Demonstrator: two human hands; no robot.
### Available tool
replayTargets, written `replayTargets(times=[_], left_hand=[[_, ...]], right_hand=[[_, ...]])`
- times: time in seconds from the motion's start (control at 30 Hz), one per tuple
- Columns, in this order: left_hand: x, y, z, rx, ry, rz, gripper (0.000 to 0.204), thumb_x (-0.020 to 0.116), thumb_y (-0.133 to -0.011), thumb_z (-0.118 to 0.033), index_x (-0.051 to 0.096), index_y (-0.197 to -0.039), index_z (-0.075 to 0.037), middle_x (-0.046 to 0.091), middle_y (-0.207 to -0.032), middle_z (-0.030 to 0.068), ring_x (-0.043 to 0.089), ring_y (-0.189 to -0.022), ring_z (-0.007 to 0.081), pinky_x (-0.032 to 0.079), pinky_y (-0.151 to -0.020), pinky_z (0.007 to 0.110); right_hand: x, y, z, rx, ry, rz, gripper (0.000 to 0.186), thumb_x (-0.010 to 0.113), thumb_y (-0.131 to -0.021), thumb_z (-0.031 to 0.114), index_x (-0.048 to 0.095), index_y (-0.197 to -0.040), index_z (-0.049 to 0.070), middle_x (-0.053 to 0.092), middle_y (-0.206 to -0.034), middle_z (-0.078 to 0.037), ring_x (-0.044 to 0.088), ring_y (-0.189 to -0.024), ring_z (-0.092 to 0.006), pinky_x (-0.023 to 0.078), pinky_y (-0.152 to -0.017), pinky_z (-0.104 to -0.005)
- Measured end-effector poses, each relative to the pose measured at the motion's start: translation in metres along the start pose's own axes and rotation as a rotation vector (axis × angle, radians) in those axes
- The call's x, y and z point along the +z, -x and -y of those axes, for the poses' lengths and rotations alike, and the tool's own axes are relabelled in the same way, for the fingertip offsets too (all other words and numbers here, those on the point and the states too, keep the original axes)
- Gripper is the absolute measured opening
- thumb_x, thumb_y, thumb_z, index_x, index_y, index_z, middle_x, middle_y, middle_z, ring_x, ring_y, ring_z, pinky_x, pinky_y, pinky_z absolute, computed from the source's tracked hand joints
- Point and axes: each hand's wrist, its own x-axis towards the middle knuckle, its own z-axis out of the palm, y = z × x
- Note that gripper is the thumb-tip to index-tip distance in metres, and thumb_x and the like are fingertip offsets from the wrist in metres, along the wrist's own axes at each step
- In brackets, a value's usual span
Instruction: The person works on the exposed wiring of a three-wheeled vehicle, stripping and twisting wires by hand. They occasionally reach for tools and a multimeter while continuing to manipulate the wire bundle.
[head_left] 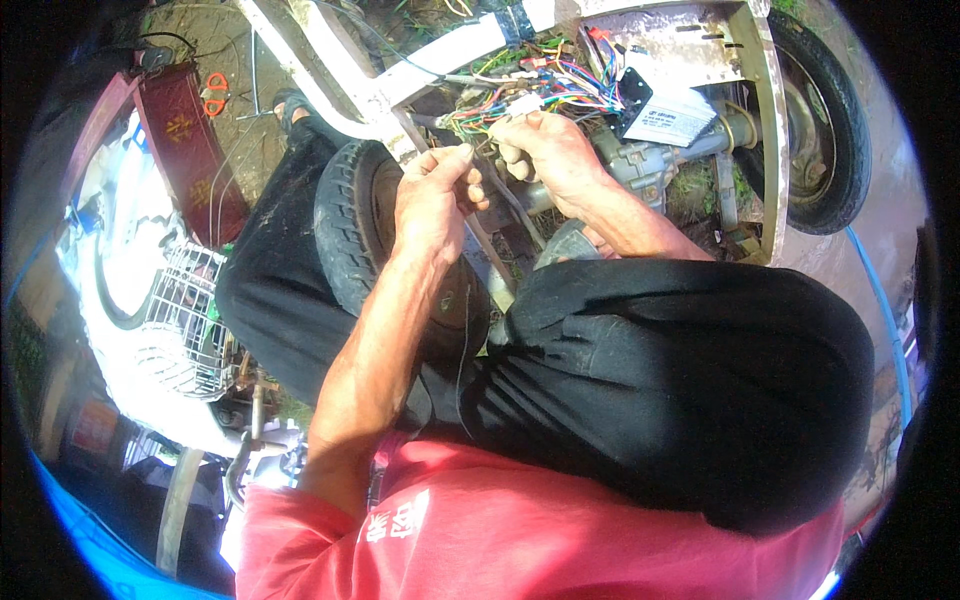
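Observation:
My left hand (437, 195) is closed in a pinch above the wheel between my legs. A thin dark wire (466, 345) hangs below it and appears to come from its fingers. Close by on the right, my right hand (548, 150) is also closed, thumb against the curled fingers; whatever it pinches is too small to make out. Just beyond its fingertips lies a bundle of coloured wires (560, 88) with a white plug connector (523, 104). A black box with a white label (672, 112) sits at the bundle's right end. Both hands are over a white metal frame (445, 60).
A treaded black tyre (345, 235) stands beside my left leg. Another wheel (815, 120) is at the far right, joined to a grey metal axle housing (650, 165). Orange-handled scissors (214, 95) lie on the ground near a dark red panel (190, 150). A white wire basket (190, 315) is at the left.

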Motion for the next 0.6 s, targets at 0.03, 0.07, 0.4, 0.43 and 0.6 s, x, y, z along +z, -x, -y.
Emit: replayTargets(times=[0.03, 0.07, 0.4, 0.43, 0.6], left_hand=[[-0.001, 0.000, 0.000, -0.003, -0.022, -0.006, 0.011, 0.071, -0.098, -0.015, 0.064, -0.097, -0.007, 0.064, -0.075, 0.0029, 0.060, -0.056, 0.0129, 0.052, -0.053, 0.029], [-0.001, 0.000, 0.000, -0.007, -0.044, -0.012, 0.011, 0.071, -0.098, -0.015, 0.065, -0.096, -0.006, 0.065, -0.075, 0.0031, 0.060, -0.055, 0.0129, 0.052, -0.052, 0.028], [0.022, 0.016, -0.024, 0.246, -0.868, -0.160, 0.020, 0.071, -0.096, -0.018, 0.069, -0.102, 0.001, 0.074, -0.083, 0.0106, 0.070, -0.065, 0.0144, 0.056, -0.059, 0.032], [0.025, 0.017, -0.027, 0.292, -0.905, -0.178, 0.020, 0.072, -0.095, -0.017, 0.070, -0.102, 0.001, 0.075, -0.084, 0.0112, 0.070, -0.067, 0.0150, 0.056, -0.062, 0.033], [0.015, -0.001, -0.033, 0.552, -0.929, -0.094, 0.021, 0.073, -0.094, -0.018, 0.075, -0.106, -0.001, 0.077, -0.091, 0.0125, 0.073, -0.080, 0.0181, 0.057, -0.076, 0.034]], right_hand=[[-0.002, -0.001, -0.002, 0.002, -0.011, 0.015, 0.021, 0.068, -0.098, 0.024, 0.068, -0.085, 0.007, 0.062, -0.071, 0.003, 0.054, -0.059, -0.0073, 0.039, -0.054, -0.0229], [-0.003, -0.001, -0.003, 0.005, -0.021, 0.030, 0.020, 0.068, -0.098, 0.023, 0.068, -0.086, 0.007, 0.062, -0.072, 0.003, 0.055, -0.059, -0.0073, 0.040, -0.054, -0.0228], [-0.015, 0.000, 0.003, 0.105, 0.092, 0.072, 0.018, 0.062, -0.095, 0.023, 0.068, -0.090, 0.006, 0.065, -0.076, -0.002, 0.058, -0.062, -0.0101, 0.044, -0.057, -0.0246], [-0.013, 0.001, 0.005, 0.090, 0.130, 0.055, 0.020, 0.063, -0.093, 0.024, 0.068, -0.089, 0.005, 0.066, -0.077, -0.003, 0.058, -0.063, -0.0114, 0.044, -0.058, -0.0260], [-0.014, 0.003, 0.011, 0.094, 0.225, 0.040, 0.022, 0.064, -0.090, 0.025, 0.070, -0.088, 0.003, 0.068, -0.081, -0.006, 0.059, -0.068, -0.0141, 0.046, -0.063, -0.0286]])
